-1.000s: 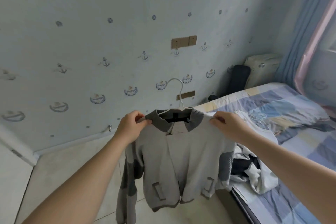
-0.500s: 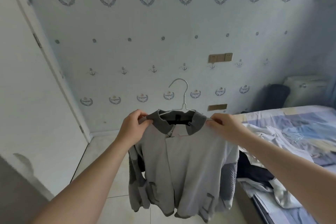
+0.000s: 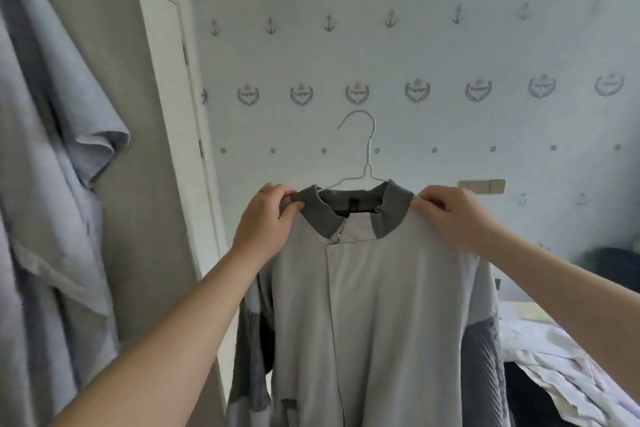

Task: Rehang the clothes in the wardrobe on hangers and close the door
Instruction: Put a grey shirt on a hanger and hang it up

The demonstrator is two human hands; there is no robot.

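A light grey jacket (image 3: 374, 305) with a dark grey ribbed collar hangs on a white wire hanger (image 3: 363, 149) in front of me, its hook pointing up. My left hand (image 3: 265, 222) pinches the jacket's left shoulder by the collar. My right hand (image 3: 450, 215) pinches the right shoulder. At the left edge a pale blue garment (image 3: 52, 184) hangs inside the wardrobe, against its grey-beige inner wall (image 3: 145, 218). The white wardrobe door (image 3: 180, 121) stands open behind it.
A wall with anchor-pattern wallpaper (image 3: 415, 45) faces me. At the lower right lies a bed with a heap of white and dark clothes (image 3: 554, 367). A dark object (image 3: 613, 263) stands by the wall at the right.
My view has swung left and up: the bed has slid to the right edge, and the wardrobe with its hanging blue garment has come into view. Both hands still hold the jacket's shoulders.
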